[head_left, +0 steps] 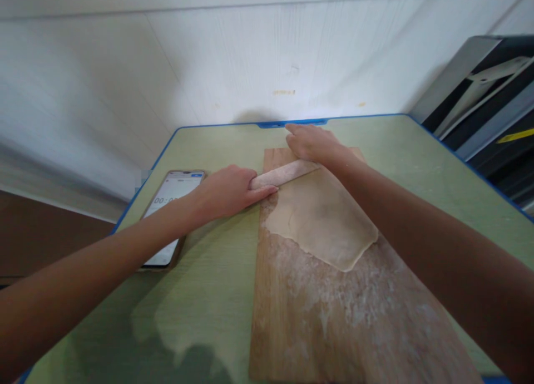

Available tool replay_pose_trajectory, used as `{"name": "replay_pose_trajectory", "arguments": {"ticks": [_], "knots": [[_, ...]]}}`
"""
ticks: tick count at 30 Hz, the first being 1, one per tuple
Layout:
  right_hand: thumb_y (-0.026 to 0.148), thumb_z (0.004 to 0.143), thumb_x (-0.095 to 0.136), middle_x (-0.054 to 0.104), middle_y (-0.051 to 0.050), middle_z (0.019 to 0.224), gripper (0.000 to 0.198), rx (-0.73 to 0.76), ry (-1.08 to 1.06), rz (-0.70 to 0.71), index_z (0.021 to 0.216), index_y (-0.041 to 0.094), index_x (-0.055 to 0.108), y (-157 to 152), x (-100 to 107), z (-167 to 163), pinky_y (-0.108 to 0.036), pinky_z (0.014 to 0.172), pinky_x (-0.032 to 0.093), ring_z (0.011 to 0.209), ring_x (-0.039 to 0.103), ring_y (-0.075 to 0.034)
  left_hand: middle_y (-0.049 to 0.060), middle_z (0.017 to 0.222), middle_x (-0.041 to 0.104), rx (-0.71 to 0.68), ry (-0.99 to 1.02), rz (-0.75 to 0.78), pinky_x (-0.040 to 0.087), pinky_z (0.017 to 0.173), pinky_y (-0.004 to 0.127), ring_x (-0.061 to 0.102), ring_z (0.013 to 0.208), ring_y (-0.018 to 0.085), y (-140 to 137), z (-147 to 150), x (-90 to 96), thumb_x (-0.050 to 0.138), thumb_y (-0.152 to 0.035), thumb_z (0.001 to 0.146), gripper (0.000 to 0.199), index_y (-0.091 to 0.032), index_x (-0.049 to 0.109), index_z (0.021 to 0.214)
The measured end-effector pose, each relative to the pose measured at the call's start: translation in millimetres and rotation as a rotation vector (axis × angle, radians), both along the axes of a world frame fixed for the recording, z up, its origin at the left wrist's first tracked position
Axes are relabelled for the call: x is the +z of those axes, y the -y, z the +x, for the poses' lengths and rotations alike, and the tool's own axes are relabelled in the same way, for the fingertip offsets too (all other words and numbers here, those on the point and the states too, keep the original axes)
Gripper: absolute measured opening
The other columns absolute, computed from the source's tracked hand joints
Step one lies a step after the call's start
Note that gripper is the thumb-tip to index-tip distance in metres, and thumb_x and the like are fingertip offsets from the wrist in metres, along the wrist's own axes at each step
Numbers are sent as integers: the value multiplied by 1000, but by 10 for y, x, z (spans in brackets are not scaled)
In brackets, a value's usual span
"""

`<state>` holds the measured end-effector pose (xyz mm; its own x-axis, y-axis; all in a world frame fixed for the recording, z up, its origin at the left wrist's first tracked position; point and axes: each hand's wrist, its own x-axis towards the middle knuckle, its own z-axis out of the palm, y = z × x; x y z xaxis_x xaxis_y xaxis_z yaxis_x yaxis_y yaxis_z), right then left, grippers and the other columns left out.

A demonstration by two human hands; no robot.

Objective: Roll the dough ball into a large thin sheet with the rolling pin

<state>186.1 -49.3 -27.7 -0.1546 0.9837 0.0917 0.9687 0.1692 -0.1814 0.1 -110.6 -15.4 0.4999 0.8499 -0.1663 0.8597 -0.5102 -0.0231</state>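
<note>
L arm comes in low from the L, reaching fwd & a bit inward, crossing in front of the phone; wrist abt straight. R arm slants in from lower R, reaching farther fwd, w/ the hand toward the table's far edge.

L hand is mostly closed: fingers curled over the L end of the rolling pin, thumb laid along its near side. R hand is part-curled over the pin's R end; that end's hidden under it, so can't tell if it grips or just presses.

Pin lies at a slant, R end farther away, across the far part of the dough sheet. Dough's flat on the floury wooden board, on the green table.
</note>
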Motion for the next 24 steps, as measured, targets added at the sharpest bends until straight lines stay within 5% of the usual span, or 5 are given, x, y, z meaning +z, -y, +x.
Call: {"name": "replay_pose_trajectory", "arguments": {"ticks": [9, 19, 24], "knots": [[21, 86, 29, 57, -17, 124, 46, -18, -22, 146, 124, 11, 52, -100, -35, -10, -41, 90, 40, 109, 54, -28, 10, 73, 68, -2, 26, 1, 31, 53, 24, 54, 58, 15, -146, -17, -2, 26, -64, 84, 67, -11, 68, 78], [22, 84, 34, 58, -16, 124, 45, -2, -19, 4, 123, 13, 55, -297, -101, -9, -39, 86, 43, 109, 55, -29, 5, 40, 51, 38, 130, -256, 34, 49, 24, 48, 41, 13, -285, -44, 27, 24, -69, 82, 69, -16, 53, 46], [20, 84, 34, 57, -16, 125, 44, 7, 9, -10, 121, 13, 56, -359, -96, -39, -37, 87, 42, 111, 54, -27, 3, 39, 50, 47, 224, -331, 36, 48, 25, 48, 39, 13, -345, -78, 19, 28, -68, 80, 64, -18, 48, 46]]}}
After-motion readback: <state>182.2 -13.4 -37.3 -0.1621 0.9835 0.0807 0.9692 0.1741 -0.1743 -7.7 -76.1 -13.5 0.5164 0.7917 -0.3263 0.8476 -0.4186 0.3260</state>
